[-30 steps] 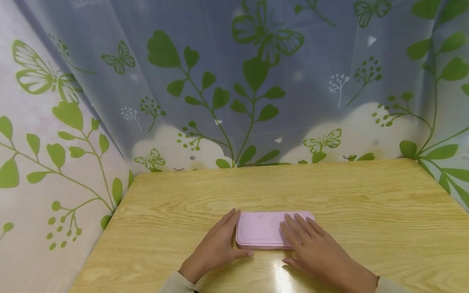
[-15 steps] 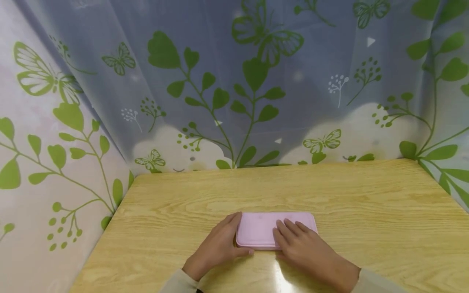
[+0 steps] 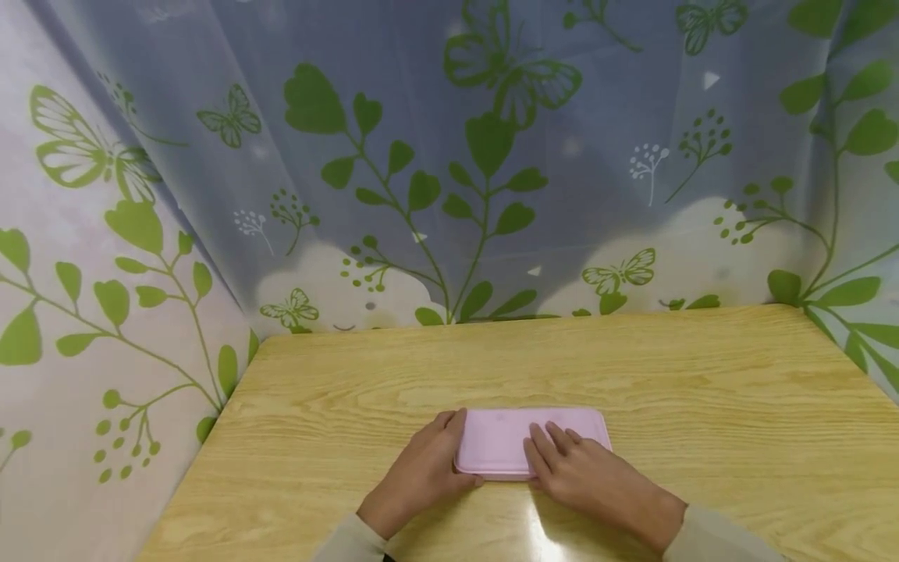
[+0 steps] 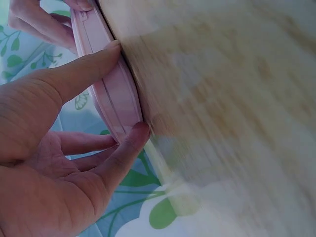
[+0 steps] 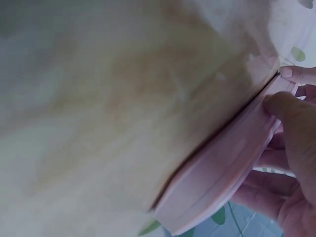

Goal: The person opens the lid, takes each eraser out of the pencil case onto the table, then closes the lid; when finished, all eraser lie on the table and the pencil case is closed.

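A pale pink, flat case [image 3: 494,442] with rounded corners lies on the wooden table. In the left wrist view a thin seam runs along the side of the case [image 4: 117,96], with a small tab-like detail near its far end. My left hand [image 3: 424,462] grips the left end, thumb along the near side and fingers around the corner. Bent fingers of my right hand [image 3: 586,478] rest on the top toward the right. In the right wrist view its thumb [image 5: 282,104] presses the near side of the case [image 5: 212,165]. The right fingertips are partly hidden.
The wood-grain table [image 3: 337,375] stretches around the case. Behind it hangs a blue-grey curtain [image 3: 590,140] printed with green leaves and butterflies. A pale patterned sheet [image 3: 63,421] borders the left side.
My right hand has slid left along the case, its fingers bending and its thumb coming in to the near edge. My left hand has drawn in closer around the left end.
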Motion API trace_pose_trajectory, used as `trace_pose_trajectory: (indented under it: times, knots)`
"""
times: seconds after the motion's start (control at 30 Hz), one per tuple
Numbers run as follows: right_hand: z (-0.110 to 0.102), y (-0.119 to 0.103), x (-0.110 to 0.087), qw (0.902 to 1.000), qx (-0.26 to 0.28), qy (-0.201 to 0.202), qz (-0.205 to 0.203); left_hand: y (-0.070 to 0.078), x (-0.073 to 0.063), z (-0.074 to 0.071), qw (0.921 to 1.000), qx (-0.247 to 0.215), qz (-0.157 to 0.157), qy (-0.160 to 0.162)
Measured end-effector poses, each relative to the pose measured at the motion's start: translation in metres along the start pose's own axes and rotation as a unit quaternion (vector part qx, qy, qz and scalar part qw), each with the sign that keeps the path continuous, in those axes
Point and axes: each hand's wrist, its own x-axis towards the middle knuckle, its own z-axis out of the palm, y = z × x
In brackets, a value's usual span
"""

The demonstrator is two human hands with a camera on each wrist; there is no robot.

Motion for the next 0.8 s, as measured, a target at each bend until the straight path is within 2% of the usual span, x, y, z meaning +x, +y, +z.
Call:
trace_pose_trajectory:
  times: [0.43, 0.8]
  knots:
    - [-0.006, 0.0088, 0.0038, 0.9925, -0.047, -0.043, -0.104, -0.0029, 0.0009, 0.0011, 0.9998, 0.01, 0.013, 0.008]
    - [-0.0062, 0.0098, 0.0048, 0.988, -0.068, -0.047, -0.13, -0.0038, 0.0009, 0.0019, 0.9995, 0.022, 0.013, 0.016]
